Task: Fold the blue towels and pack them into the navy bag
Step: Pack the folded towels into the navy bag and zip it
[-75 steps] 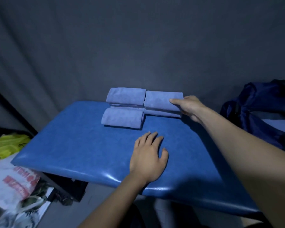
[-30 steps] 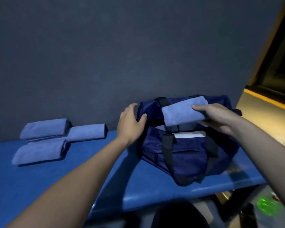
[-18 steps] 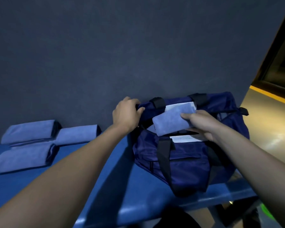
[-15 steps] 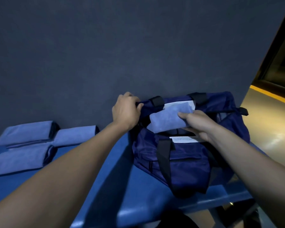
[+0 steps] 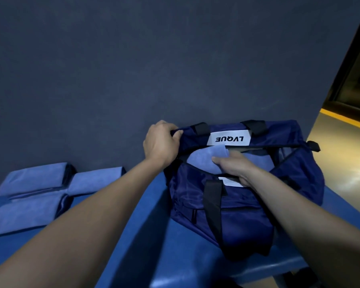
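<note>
At frame centre, the soft nylon navy bag (image 5: pixel 237 215) is gripped at its rim by the left hand (image 5: pixel 161 145). A plush folded towel (image 5: pixel 202 161), pinched by the right hand (image 5: pixel 234 167), is lodged in its mouth. Three rolled towels (image 5: pixel 37 196) are left on the glossy padded bench (image 5: pixel 154 235), lower left.

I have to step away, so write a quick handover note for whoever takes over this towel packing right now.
Left hand grips the far rim of the navy bag, holding it open.
Right hand holds a folded towel, partly pushed into the opening.
Three folded towels lie on the blue bench, left of the bag.
Done: the towels in view are folded; one is going in.
Left: seat this towel, then pack the three from the bench. The bag's inside is mostly hidden.
</note>
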